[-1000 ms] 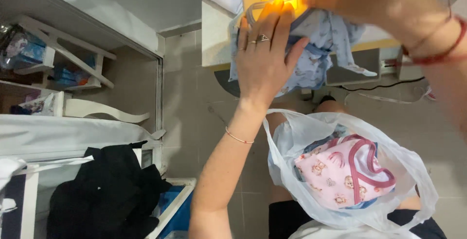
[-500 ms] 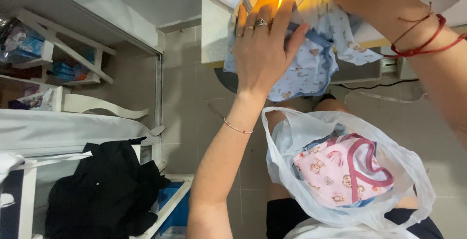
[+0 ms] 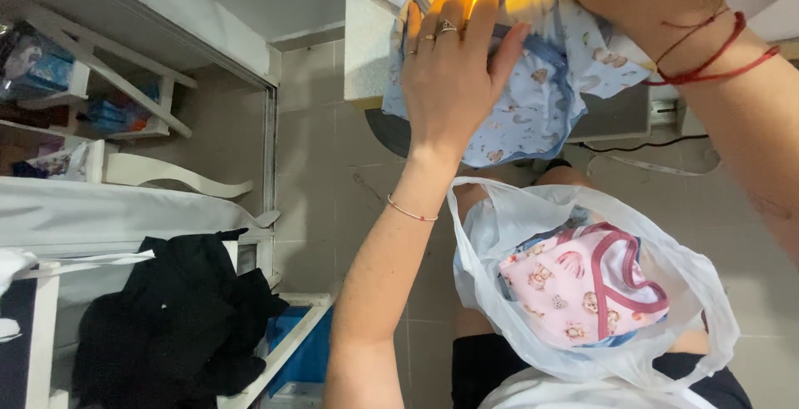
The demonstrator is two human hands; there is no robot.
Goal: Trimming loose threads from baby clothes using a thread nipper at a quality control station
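Tiled floor, white shelving and a heap of black clothing (image 3: 179, 317) fill the background. Your left hand (image 3: 454, 76) lies flat, fingers spread, on a light blue printed baby garment (image 3: 541, 101) at the edge of the white bench (image 3: 366, 51), under a warm yellow lamp glow. Its grip is wide, pressing rather than pinching. Your right hand is mostly cut off at the top edge of the view, so you cannot tell its grip; only the wrist with red string bracelets (image 3: 707, 47) shows, just beside the garment. Judged step: feeding or smoothing the cloth at the light. Next move calls for keeping the soft, thin fabric flat. Below the garment, a crinkly translucent white plastic bag (image 3: 657, 326) holds a pink printed piece with dark red binding (image 3: 574, 284).
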